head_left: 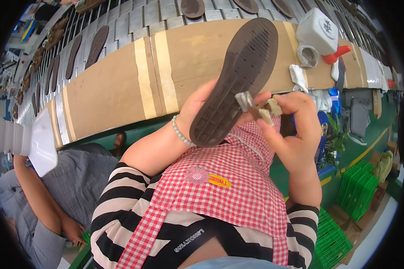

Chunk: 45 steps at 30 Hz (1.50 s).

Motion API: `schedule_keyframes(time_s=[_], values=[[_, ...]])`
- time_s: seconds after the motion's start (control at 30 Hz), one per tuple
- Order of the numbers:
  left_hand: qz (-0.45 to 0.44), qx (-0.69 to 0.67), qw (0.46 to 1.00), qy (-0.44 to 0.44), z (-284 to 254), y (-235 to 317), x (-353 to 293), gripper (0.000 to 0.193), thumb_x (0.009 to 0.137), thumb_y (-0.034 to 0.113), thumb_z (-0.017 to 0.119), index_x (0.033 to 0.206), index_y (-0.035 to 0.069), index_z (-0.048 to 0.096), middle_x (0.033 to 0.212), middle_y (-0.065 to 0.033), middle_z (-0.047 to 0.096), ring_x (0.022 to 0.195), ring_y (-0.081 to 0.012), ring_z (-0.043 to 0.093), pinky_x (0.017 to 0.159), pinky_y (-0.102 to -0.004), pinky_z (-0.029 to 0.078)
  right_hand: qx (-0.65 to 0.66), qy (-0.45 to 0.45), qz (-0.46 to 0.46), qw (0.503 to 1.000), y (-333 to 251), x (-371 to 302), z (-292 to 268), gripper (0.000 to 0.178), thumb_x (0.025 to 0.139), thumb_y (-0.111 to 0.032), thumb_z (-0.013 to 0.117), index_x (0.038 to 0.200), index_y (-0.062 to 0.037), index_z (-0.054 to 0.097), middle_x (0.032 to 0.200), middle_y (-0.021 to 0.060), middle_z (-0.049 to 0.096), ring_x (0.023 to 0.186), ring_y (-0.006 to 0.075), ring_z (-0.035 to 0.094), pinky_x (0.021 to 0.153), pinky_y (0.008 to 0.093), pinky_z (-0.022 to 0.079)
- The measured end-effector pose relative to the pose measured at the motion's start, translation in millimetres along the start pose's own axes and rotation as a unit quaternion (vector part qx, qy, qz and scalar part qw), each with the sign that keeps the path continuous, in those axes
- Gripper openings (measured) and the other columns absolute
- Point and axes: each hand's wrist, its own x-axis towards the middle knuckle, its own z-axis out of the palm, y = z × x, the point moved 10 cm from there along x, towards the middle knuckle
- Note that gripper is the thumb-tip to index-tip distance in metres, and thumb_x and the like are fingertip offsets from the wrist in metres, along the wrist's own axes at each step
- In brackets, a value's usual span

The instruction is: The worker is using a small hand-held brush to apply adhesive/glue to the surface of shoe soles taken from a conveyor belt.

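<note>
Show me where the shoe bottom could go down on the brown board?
The cardboard top is bare left of the shoe sole, between its yellow tape stripes. It is crowded at the right end, around the white jug, tape roll and rag.

A shoe factory line: dark soles (98,45) ride a slatted conveyor (134,20) behind a cardboard-covered table (116,89), with green crates (357,188) on the floor.

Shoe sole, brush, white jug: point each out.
shoe sole (238,80), head view, middle of its tread.
brush (246,101), head view, its bristle end.
white jug (318,30), head view, its side wall.
</note>
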Motion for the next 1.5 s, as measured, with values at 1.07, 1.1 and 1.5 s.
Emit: schedule_keyframes(time_s=[1.07, 1.1, 1.5], values=[[0.172, 0.033, 0.984, -0.018, -65, 148, 5, 0.056, 0.102, 0.036, 0.047, 0.150, 0.009, 0.039, 0.156, -0.0168, 0.037, 0.146, -0.0420, 0.028, 0.118, -0.0651, 0.019, -0.402, 0.092, 0.069, 0.908, 192, 59, -73, 0.037, 0.073, -0.017, 0.080, 0.108, -0.0126, 0.072, 0.099, 0.0044, 0.071, 0.108, 0.0244, 0.060, 0.094, 0.0421, 0.041], [0.144, 0.076, 0.986, 0.017, -64, 140, 0, 0.059, 0.102, 0.039, 0.045, 0.152, 0.008, 0.037, 0.155, -0.0182, 0.039, 0.145, -0.0411, 0.030, 0.117, -0.0653, 0.021, -0.405, 0.087, 0.065, 0.908, 193, 60, -71, 0.036, 0.073, -0.017, 0.080, 0.108, -0.0125, 0.072, 0.099, 0.0043, 0.071, 0.107, 0.0244, 0.060, 0.095, 0.0425, 0.041], [0.056, 0.027, 0.998, 0.028, -63, 74, -2, 0.073, 0.099, 0.049, 0.046, 0.155, 0.006, 0.029, 0.158, -0.0225, 0.030, 0.148, -0.0461, 0.020, 0.116, -0.0690, 0.017, -0.377, 0.015, 0.156, 0.913, 235, 43, -97, 0.042, 0.078, -0.023, 0.079, 0.116, -0.0068, 0.072, 0.102, 0.0130, 0.071, 0.098, 0.0301, 0.066, 0.089, 0.0407, 0.050]])
